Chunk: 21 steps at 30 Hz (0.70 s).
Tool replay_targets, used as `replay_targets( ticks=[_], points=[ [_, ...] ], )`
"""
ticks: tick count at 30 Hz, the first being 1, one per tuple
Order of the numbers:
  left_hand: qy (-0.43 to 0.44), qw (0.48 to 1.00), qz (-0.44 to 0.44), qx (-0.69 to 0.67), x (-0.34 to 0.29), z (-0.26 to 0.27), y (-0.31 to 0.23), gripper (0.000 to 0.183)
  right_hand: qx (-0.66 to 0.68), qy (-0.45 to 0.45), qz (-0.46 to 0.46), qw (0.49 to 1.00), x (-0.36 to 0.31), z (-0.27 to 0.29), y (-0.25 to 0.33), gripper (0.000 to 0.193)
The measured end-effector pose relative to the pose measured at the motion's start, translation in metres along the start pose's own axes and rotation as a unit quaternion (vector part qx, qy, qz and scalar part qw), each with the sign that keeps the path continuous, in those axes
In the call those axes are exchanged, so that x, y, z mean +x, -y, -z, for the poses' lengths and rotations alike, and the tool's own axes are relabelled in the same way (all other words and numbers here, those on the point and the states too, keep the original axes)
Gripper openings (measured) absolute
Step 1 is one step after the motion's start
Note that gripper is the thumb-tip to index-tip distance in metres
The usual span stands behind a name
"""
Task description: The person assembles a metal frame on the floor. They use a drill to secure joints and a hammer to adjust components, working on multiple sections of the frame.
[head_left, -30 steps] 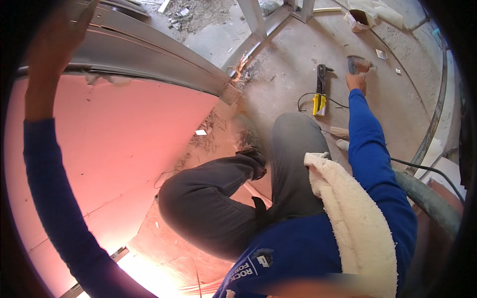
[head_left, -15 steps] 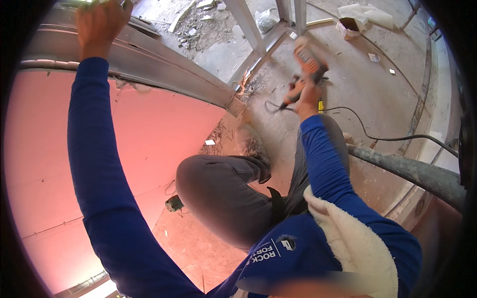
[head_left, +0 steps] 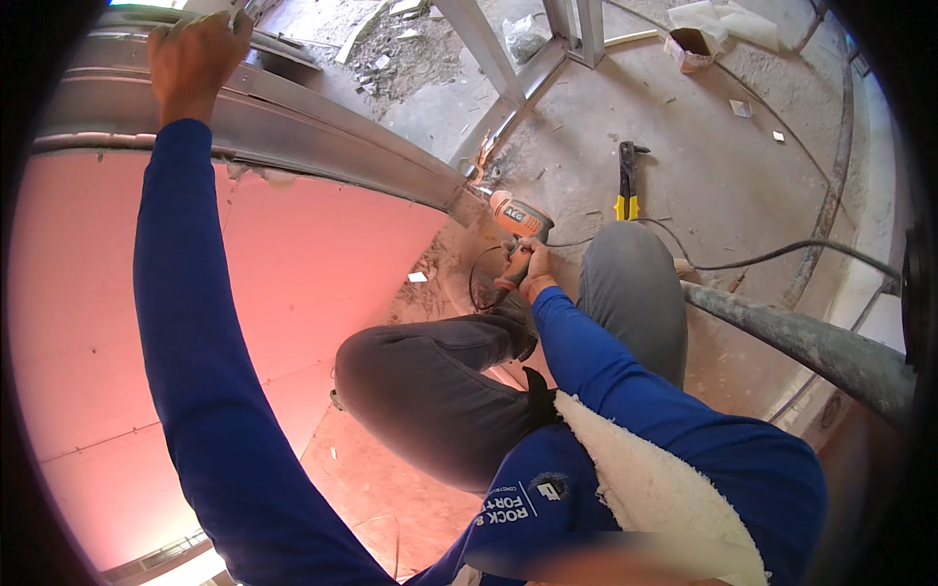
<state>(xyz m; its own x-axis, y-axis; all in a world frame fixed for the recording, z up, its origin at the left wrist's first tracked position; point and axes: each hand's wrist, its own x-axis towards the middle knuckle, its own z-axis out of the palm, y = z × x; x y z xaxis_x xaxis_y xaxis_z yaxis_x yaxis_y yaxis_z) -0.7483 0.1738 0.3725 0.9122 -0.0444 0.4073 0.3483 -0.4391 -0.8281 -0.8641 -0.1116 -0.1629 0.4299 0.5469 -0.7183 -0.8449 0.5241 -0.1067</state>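
My right hand (head_left: 531, 269) is wrapped around the grip of an orange and dark grey corded power drill (head_left: 520, 217). The drill's front end points to the far left, right by the lower end of a grey metal stud (head_left: 327, 132) near the floor. Whether its bit touches the metal I cannot tell. At the upper left, my left hand (head_left: 198, 61) is closed over the stud's edge with the arm stretched out. Part of its fingertips is hidden behind the metal. A large pink-lit board (head_left: 234, 293) lies along the near side of the stud.
A black hand tool with yellow handles (head_left: 627, 183) lies on the floor beyond my right knee. The black cord (head_left: 772, 256) runs right, above a thick grey pipe (head_left: 801, 332). An open box (head_left: 689, 49) stands at the far right. Rubble (head_left: 391, 63) lies behind the frame.
My right hand has brought the drill left and nearer, turning its front toward the stud's lower end. The yellow-handled tool now shows fully. My left hand keeps its hold.
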Motion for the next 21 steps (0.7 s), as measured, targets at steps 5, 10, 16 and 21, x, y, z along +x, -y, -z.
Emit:
replay_targets(
  ticks=[5,10,16,21],
  points=[
    [-0.102,0.994,-0.031,-0.015,0.002,-0.008,0.005,0.042,0.013,0.013,-0.017,1.0,0.033,-0.003,-0.013,0.029],
    [-0.143,0.989,-0.031,-0.022,0.0,-0.015,0.007,0.041,0.007,0.023,-0.055,0.998,0.05,0.002,-0.023,0.034],
    [-0.128,0.991,-0.033,-0.026,0.0,-0.01,0.005,0.038,0.026,0.028,-0.068,0.997,0.05,0.009,-0.027,0.04],
    [-0.086,0.996,-0.006,0.01,-0.002,-0.009,0.004,0.042,0.048,0.039,-0.061,0.996,0.049,0.01,-0.029,0.04]
  ],
)
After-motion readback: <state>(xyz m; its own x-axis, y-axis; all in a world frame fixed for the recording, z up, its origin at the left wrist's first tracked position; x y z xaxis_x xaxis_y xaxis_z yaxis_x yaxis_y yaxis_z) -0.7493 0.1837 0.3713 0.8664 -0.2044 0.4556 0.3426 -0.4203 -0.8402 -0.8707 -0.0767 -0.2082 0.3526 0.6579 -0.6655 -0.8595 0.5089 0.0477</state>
